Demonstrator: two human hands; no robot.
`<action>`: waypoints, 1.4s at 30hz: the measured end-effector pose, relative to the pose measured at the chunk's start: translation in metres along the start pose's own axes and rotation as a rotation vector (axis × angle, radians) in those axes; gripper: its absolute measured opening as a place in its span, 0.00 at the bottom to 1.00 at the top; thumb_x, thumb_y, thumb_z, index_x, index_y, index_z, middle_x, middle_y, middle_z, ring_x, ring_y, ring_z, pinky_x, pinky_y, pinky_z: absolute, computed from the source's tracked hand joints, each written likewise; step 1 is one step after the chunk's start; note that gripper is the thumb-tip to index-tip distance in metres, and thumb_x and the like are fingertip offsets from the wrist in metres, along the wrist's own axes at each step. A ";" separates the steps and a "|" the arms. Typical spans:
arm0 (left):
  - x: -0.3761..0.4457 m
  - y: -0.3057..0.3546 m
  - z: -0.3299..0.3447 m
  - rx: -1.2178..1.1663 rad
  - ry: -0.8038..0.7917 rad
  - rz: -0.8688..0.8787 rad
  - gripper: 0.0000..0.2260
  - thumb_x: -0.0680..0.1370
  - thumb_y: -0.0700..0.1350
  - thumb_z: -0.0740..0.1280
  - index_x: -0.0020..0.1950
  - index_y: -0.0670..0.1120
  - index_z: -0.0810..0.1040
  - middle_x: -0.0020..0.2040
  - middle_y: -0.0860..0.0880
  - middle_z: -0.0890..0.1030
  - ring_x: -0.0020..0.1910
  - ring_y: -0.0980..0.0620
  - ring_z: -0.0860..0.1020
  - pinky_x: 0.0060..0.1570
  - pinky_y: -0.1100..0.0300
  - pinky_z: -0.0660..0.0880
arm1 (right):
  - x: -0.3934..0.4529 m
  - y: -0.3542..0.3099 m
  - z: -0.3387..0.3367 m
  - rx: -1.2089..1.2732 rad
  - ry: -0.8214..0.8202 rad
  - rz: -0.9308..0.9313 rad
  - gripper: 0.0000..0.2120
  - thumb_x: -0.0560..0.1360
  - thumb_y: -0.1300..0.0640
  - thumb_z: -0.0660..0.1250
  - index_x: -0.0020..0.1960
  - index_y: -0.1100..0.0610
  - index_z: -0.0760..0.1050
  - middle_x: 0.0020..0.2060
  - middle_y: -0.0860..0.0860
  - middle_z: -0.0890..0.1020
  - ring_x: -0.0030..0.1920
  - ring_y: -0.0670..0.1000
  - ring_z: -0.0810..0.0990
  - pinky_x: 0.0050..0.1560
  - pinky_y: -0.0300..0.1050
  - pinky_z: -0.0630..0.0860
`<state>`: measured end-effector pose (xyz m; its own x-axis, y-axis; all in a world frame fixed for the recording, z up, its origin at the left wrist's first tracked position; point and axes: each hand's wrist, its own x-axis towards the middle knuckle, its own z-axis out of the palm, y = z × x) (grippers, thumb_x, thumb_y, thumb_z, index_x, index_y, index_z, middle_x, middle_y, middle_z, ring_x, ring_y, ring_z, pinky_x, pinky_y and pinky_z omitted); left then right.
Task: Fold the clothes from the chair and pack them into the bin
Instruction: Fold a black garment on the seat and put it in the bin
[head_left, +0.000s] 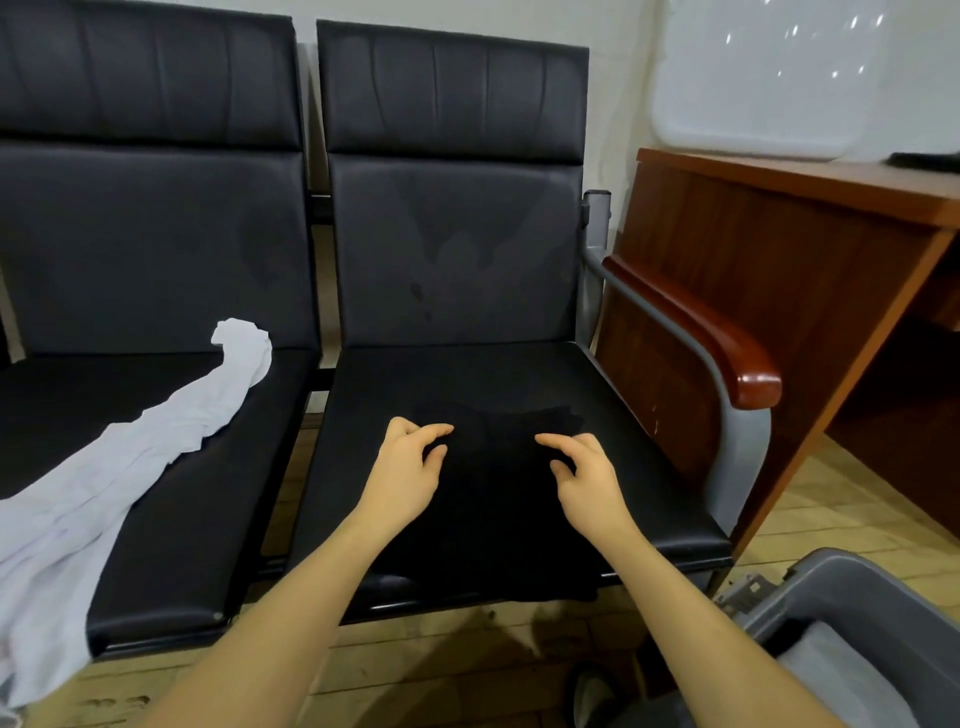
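Note:
A black garment lies flat on the right seat of the black chair, its front edge hanging a little over the seat's rim. My left hand hovers over its left part with fingers loosely curled, holding nothing. Over the garment's right part, my right hand is likewise loosely curled and empty. A white garment trails across the left seat and off its front left corner. The grey bin stands at the lower right, with light fabric inside.
A wooden armrest on a grey metal frame borders the right seat. A brown wooden desk stands to the right, behind the bin. The floor is light wood.

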<state>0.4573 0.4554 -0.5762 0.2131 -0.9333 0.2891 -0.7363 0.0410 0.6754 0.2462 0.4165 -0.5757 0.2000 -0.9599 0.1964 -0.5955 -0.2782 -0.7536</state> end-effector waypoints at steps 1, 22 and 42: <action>-0.003 0.006 -0.004 -0.003 0.023 0.019 0.16 0.80 0.43 0.63 0.68 0.49 0.74 0.51 0.51 0.67 0.43 0.60 0.69 0.48 0.71 0.64 | -0.003 -0.006 -0.004 -0.016 0.015 -0.028 0.18 0.79 0.66 0.60 0.65 0.52 0.74 0.54 0.48 0.71 0.54 0.45 0.72 0.55 0.33 0.67; 0.017 0.175 0.000 0.010 0.043 0.494 0.19 0.80 0.43 0.63 0.71 0.45 0.69 0.51 0.51 0.65 0.39 0.54 0.71 0.45 0.60 0.73 | -0.053 -0.004 -0.172 -0.211 0.451 -0.172 0.20 0.78 0.66 0.61 0.70 0.58 0.69 0.54 0.49 0.68 0.42 0.44 0.68 0.47 0.28 0.62; -0.051 0.267 0.365 0.026 -0.603 0.715 0.20 0.81 0.43 0.61 0.73 0.45 0.66 0.51 0.51 0.62 0.44 0.53 0.69 0.45 0.57 0.73 | -0.199 0.290 -0.251 -0.308 0.323 0.569 0.26 0.80 0.65 0.58 0.76 0.54 0.57 0.70 0.52 0.60 0.64 0.53 0.69 0.57 0.47 0.75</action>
<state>0.0153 0.3835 -0.6581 -0.6596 -0.7173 0.2245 -0.5797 0.6756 0.4556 -0.1614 0.5179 -0.6755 -0.4179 -0.9077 0.0380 -0.7407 0.3162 -0.5928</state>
